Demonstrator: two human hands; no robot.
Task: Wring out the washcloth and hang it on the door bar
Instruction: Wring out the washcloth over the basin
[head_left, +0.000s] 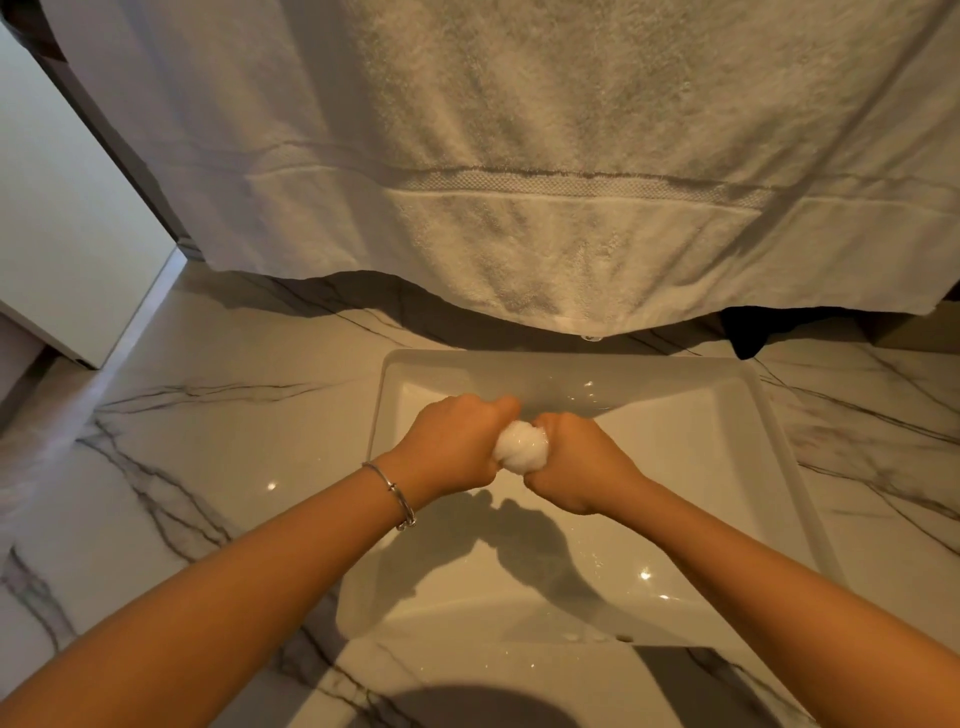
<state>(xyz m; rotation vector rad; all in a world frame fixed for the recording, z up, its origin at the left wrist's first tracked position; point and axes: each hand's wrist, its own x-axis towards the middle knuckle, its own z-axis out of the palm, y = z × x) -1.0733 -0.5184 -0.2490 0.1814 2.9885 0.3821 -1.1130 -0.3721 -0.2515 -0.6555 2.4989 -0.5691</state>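
Left hand (457, 447) and right hand (576, 467), both fisted, knuckles nearly touching, grip the washcloth (521, 447) above the sink (779, 467) set in the table (208, 441). The washcloth is a white, twisted wad, its ends hidden inside the fists. A large towel (519, 156) hangs beyond, top cut off.

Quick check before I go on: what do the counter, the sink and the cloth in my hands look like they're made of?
Counter: looks like polished marble or a marble-look slab, white with grey veins and glossy glints.
Sink: smooth white glazed ceramic, apparently, shiny with light spots.
Washcloth: white soft fabric, probably terry, bunched between the left hand and right hand.
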